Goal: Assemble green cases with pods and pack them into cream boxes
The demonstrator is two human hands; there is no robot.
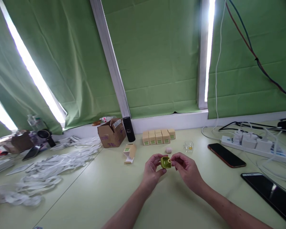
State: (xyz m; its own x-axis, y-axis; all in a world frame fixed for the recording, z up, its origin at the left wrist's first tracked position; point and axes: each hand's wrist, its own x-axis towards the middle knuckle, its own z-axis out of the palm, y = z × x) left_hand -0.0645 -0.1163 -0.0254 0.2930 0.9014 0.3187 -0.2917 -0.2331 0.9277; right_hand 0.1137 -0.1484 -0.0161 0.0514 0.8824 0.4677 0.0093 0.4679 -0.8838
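Over the middle of the table, my left hand [152, 171] is closed around a small green square cup-like case [165, 162], its hollow side facing me. From the right, my right hand [187, 171] pinches a small pale-yellow piece [169, 161] at the case's edge; whether it touches the inside I cannot tell. Just beyond my hands lies a small pale-pink block [168, 150]. A clear plastic piece with a yellow spot [189, 146] rests to its right. An opened kraft carton [130, 153] lies to the left of my hands.
Several small kraft boxes [159, 137] stand at the back, beside a black cylinder [129, 129] and a cardboard box [112, 133]. White straps [59, 165] cover the left. A phone [226, 155], a larger black-screened device [269, 194] and a power strip with cables [255, 148] lie right.
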